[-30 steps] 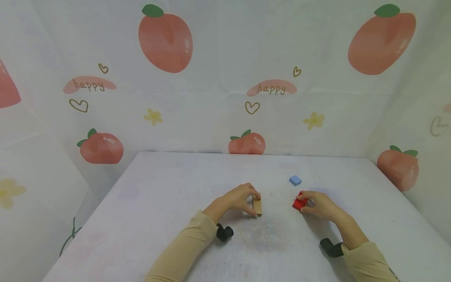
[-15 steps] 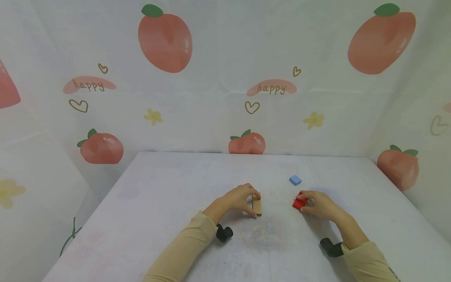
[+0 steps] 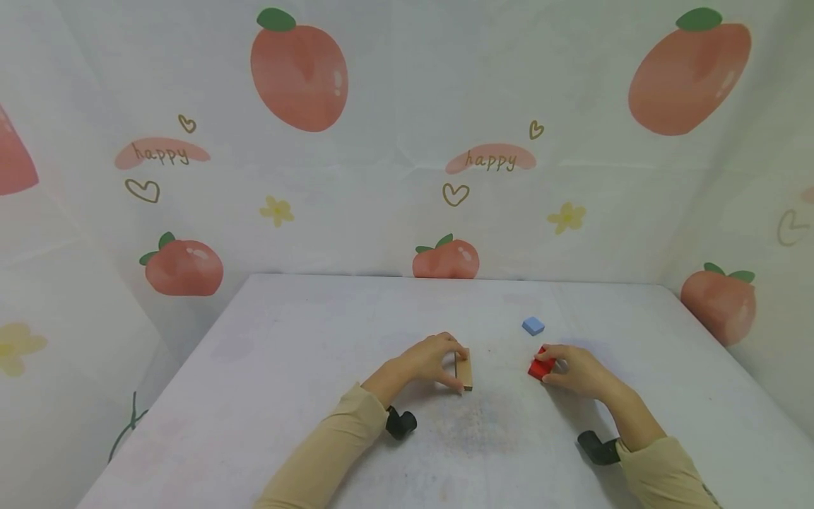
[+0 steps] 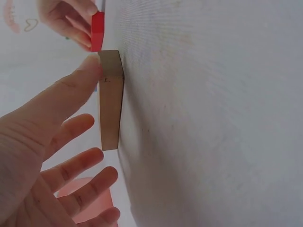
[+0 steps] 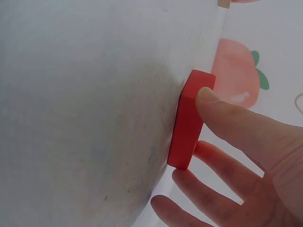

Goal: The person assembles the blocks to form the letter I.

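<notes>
The fingers of the left hand are spread, without evident grip, around a tan rectangular wooden block, placed at lower centre with its long axis upright in the frame. Farther right, a red rectangular block is pinched by the right hand.

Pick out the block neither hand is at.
The blue block, farthest back on the table. The left hand is at the wooden block; the right hand holds the red block.
</notes>
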Available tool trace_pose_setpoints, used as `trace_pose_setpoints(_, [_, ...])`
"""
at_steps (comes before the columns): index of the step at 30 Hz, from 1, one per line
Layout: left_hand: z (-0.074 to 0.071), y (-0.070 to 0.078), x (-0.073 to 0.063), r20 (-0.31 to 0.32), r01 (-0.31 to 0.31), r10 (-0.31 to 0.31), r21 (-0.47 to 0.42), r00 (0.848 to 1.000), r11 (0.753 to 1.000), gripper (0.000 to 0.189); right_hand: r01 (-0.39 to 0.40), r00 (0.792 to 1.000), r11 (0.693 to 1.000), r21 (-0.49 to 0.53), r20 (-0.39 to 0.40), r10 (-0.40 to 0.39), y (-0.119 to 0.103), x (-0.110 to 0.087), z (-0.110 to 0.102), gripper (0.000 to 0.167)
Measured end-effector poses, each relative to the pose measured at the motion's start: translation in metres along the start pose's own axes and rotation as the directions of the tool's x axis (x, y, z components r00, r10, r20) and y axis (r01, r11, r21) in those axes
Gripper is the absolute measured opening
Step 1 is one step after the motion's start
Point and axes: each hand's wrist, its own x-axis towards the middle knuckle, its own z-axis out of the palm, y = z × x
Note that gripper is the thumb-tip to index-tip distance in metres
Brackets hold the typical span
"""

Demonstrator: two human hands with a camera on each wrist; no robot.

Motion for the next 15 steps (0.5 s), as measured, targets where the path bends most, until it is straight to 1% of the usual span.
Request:
trace_pose_setpoints(3, [-0.001,0.0003,-0.0016,-0.019,-0.019,0.019,0.001,1.0,1.0,0.046,0.002,1.0,1.0,0.001,-0.001,-0.002,0.0004,-0.0001,0.0002,0.039])
trace_pose_setpoints(6, [-0.0016,0.0009,-0.003,-0.039,-0.054,0.054,0.016,0.998,0.998,0.038,0.01,1.0,1.0,-0.004,-0.005,-0.01,0.0006,-0.0001,0.0002,0.039])
trace_pose_setpoints(8, [-0.0017,0.0014,-0.0034,-0.047,-0.073,0.075,0.04,0.996,0.997,0.033,0.016,1.0,1.0,-0.007,-0.009,-0.016,0.0006,-0.0003,0.0001,0.038])
trace_pose_setpoints(11, [-0.0008,0.002,-0.0039,-0.041,-0.074,0.078,0.088,0.996,0.993,0.03,0.021,1.0,1.0,-0.009,-0.012,-0.021,0.0006,-0.0002,0.0002,0.038])
trace_pose_setpoints(15, [0.0006,0.0027,-0.0046,-0.026,-0.046,0.049,0.107,0.998,0.993,0.029,0.018,1.0,1.0,-0.01,-0.011,-0.018,0.0007,0.0,0.0005,0.039])
